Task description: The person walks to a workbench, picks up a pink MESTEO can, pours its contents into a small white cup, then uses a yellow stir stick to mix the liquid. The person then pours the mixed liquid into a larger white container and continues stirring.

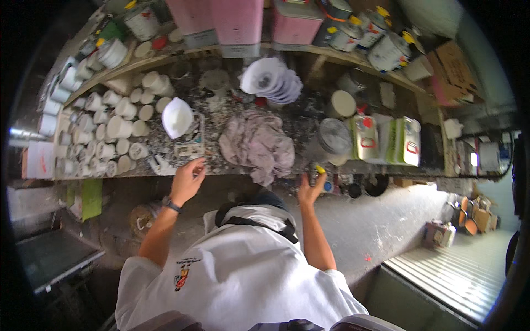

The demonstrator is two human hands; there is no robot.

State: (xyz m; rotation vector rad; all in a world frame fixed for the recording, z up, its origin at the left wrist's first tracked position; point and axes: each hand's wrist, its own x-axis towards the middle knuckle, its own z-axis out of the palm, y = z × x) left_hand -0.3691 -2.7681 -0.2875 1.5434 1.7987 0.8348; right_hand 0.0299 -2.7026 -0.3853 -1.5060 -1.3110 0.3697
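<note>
My left hand point(187, 177) is at the front edge of the workbench, fingers loosely curled and apart, with nothing seen between them. Beyond it on the bench is a white paper strainer cone or cup point(177, 118). At the same edge, farther right, my right hand point(312, 189) closes around a small dark bottle with a yellow top point(319, 170); the fingers hide most of it. A crumpled greyish-pink rag point(256, 144) lies between the hands and droops over the edge. Just past my right hand is a large translucent tub point(333, 138).
Many white cups point(120, 127) crowd the bench's left side. A stack of white paper cones point(270, 80) stands at the back. Metal cans with green sides point(409, 142) are on the right. Pink canisters point(237, 25) line the shelf above. A round container point(144, 219) sits on the floor.
</note>
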